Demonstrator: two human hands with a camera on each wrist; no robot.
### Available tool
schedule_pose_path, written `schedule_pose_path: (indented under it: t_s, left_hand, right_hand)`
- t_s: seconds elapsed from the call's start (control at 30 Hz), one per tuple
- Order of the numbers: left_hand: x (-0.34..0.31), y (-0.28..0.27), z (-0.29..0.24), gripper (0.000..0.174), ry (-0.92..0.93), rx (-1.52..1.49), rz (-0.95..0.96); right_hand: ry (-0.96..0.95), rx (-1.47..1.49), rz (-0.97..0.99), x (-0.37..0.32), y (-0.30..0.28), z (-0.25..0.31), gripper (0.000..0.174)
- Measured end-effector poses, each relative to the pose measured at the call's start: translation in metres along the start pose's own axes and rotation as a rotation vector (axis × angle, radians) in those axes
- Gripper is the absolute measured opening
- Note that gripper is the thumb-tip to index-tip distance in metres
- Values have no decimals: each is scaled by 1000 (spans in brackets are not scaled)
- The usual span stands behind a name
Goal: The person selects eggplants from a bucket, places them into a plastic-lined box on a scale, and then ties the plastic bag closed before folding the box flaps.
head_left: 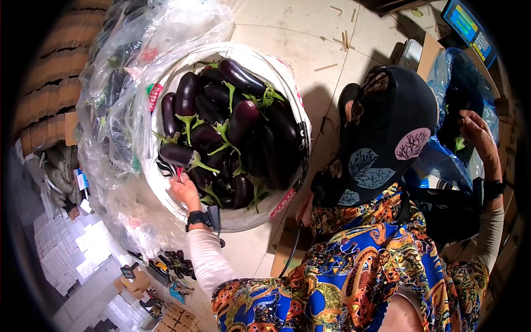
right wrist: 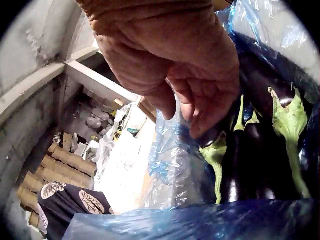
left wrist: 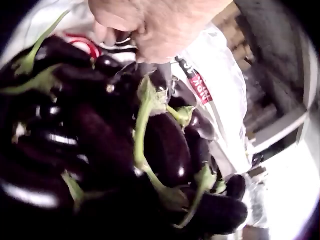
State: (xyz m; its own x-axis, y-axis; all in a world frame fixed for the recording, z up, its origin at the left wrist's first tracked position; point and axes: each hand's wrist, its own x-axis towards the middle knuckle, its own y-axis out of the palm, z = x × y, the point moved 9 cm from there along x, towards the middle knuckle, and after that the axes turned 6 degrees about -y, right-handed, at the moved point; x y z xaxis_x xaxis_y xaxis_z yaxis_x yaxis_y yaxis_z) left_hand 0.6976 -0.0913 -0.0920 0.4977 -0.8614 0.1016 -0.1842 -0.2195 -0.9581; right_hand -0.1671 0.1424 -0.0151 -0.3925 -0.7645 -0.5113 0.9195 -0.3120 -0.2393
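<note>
My left hand (head_left: 185, 192) reaches over the rim of a white sack (head_left: 227, 221) filled with glossy dark purple eggplants (head_left: 243, 122) with green stems. In the left wrist view its fingers are bent down at the sack's inner edge, right at an eggplant (left wrist: 167, 145) and beside a red loop (left wrist: 82, 44). I cannot tell whether they grip anything. My right hand (head_left: 478, 133) hovers at a blue-lined box on the right. In the right wrist view its fingers are loosely curled beside clear-blue plastic (right wrist: 175, 165), close over eggplants (right wrist: 250, 165) standing stem up, with nothing between thumb and fingers.
Clear plastic bags (head_left: 110, 122) bulge along the sack's left side. Stacked cardboard (head_left: 50, 88) fills the upper left. A scale display (head_left: 470, 33) stands at the upper right. Between sack and box is a knee in dark patterned cloth (head_left: 387, 122). Scraps (head_left: 343, 41) litter the floor.
</note>
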Motion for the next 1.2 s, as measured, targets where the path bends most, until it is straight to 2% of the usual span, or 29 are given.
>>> schedule_pose_path:
  t_s: [0.03,0.07,0.1,0.13,0.17,0.2,0.27,0.33,0.4,0.43,0.5,0.57,0.6,0.7,0.77,0.87,0.9,0.97,1.0,1.1,1.13,1.2]
  left_hand:
    - [-5,38,19,23,92,229,133]
    - [-39,56,-2,28,128,200,434]
    - [-76,74,-17,44,207,310,632]
    - [-107,100,-11,56,201,219,806]
    - [-131,130,5,60,273,335,892]
    - [-145,181,44,66,298,279,1011]
    - [-156,160,11,70,293,327,920]
    - [-150,167,19,67,203,156,916]
    - [-145,134,-5,63,146,-115,914]
    - [-141,126,-10,63,36,-141,959]
    - [-134,81,-48,60,2,-235,982]
    - [-125,61,-58,57,30,-286,1104]
    - [-121,44,-65,55,71,-296,1062]
    - [-110,31,-49,66,9,-269,1114]
    - [-87,35,-29,74,212,-8,896]
    - [-104,40,-54,71,333,91,968]
    - [-109,40,-58,71,419,151,864]
    - [-114,47,-56,77,357,93,908]
    - [-110,48,-51,76,347,0,846]
    - [-100,40,-42,69,323,-22,667]
    - [-101,34,-49,63,377,-14,623]
    - [-100,47,-34,65,396,69,726]
  right_hand:
    - [11,-8,-13,0,0,-1,25]
    - [20,-15,-24,1,0,-1,25]
    - [27,-22,-38,2,-1,-2,25]
    - [27,-21,-20,4,0,-4,24]
    - [29,-23,-2,6,0,-5,24]
    - [29,-24,16,7,0,-6,24]
    - [31,-48,-7,6,1,-4,23]
    - [28,-59,-33,5,1,-2,23]
    - [26,-60,-73,2,-2,-4,23]
    - [28,-39,-37,0,-2,-6,23]
    - [32,-2,56,2,0,-6,24]
    - [37,-32,29,5,-5,-10,27]
    - [36,-49,5,5,-6,-10,28]
    - [36,-64,-11,3,-3,-6,29]
    - [33,-60,2,7,0,-7,29]
    - [13,-59,-5,10,-4,-8,29]
    - [13,-66,-12,7,-2,-5,30]
    - [13,-81,-16,1,0,0,30]
    - [15,-89,-12,-2,0,2,31]
    - [22,-71,15,0,-5,-3,32]
    - [22,-54,26,2,-6,-6,32]
    - [17,-72,8,5,-3,-5,32]
